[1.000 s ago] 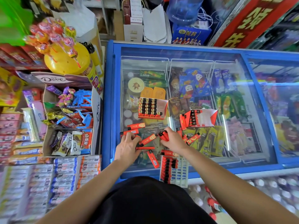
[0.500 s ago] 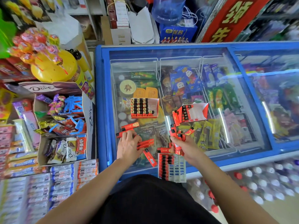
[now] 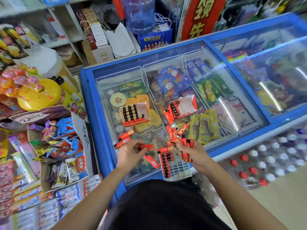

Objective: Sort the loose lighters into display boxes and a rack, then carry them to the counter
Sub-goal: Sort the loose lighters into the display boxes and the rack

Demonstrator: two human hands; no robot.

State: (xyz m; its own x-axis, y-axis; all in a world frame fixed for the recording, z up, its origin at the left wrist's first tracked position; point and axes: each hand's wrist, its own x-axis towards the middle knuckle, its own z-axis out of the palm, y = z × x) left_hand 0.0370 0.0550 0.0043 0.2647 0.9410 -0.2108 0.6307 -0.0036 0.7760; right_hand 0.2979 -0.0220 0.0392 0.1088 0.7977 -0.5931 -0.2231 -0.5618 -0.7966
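Red lighters lie loose on the glass freezer lid (image 3: 166, 53). My left hand (image 3: 130, 153) pinches one red lighter (image 3: 147, 146) at its fingertips. My right hand (image 3: 194, 153) is closed around a bunch of red lighters (image 3: 186, 149). More loose lighters (image 3: 174, 131) are scattered just beyond it, and three lie to the left (image 3: 123, 138). An orange display box (image 3: 134, 113) is mostly full. A red and white display box (image 3: 181, 107) holds a few at its left end. A white rack (image 3: 180, 168) at the near edge has one filled column of lighters.
A Dove carton (image 3: 83, 128) of sweets and a yellow lollipop stand (image 3: 38, 95) crowd the left side. Bottles with red and white caps (image 3: 259, 160) stand on the floor at the right. A blue water jug (image 3: 141, 15) and shelves are behind the freezer.
My right hand has gathered several lighters and drawn back toward the rack. My left hand has lifted one lighter off the glass. The camera has swung left and tilted.
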